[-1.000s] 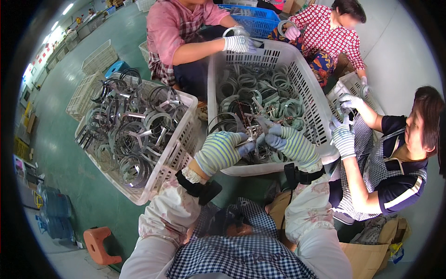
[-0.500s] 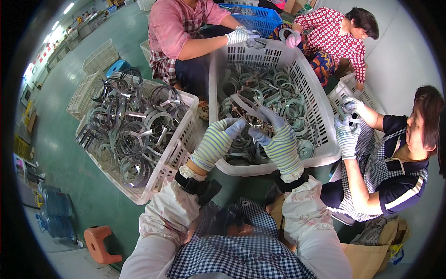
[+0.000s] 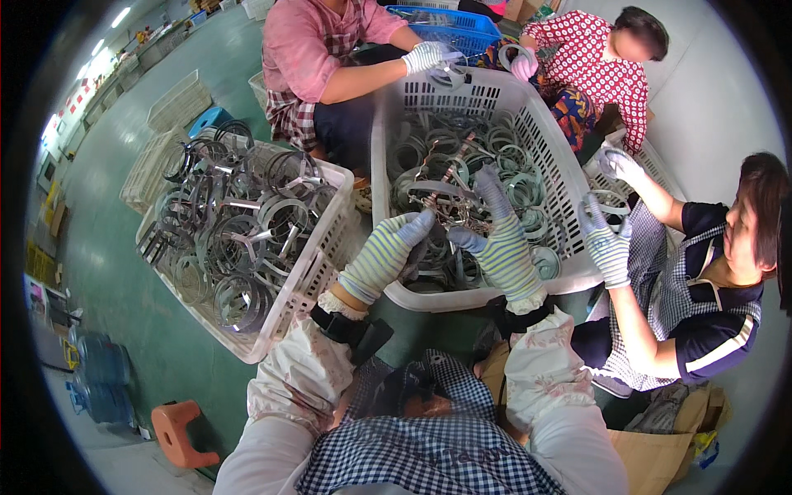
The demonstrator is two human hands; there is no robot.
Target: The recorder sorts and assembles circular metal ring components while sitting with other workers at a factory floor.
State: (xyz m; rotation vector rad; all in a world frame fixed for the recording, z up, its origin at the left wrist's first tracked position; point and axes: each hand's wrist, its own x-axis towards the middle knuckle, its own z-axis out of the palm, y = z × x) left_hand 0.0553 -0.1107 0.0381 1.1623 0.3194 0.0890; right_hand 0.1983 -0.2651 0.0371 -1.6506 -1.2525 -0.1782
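Observation:
My left hand (image 3: 384,254), in a striped glove, is closed with its fingertips at a curved grey metal band (image 3: 439,190) above the near part of a white crate (image 3: 462,300). Copper-coloured strips show around the band, and the left fingers partly hide where they grip it. To the right of the band, my right hand (image 3: 505,252) has its thumb and fingers spread apart, with nothing visible between them. Beneath both hands, many loose metal rings (image 3: 525,194) fill the crate.
A second white crate (image 3: 285,318) on my left is heaped with metal ring assemblies (image 3: 239,223). Co-workers sit across from me and at the right, handling rings. An orange stool (image 3: 177,433) and blue water jugs (image 3: 99,384) stand at lower left.
The band has turned to lie more level near my left hand. My right fingers have spread away from it and upward. Co-worker at right has moved their hands apart.

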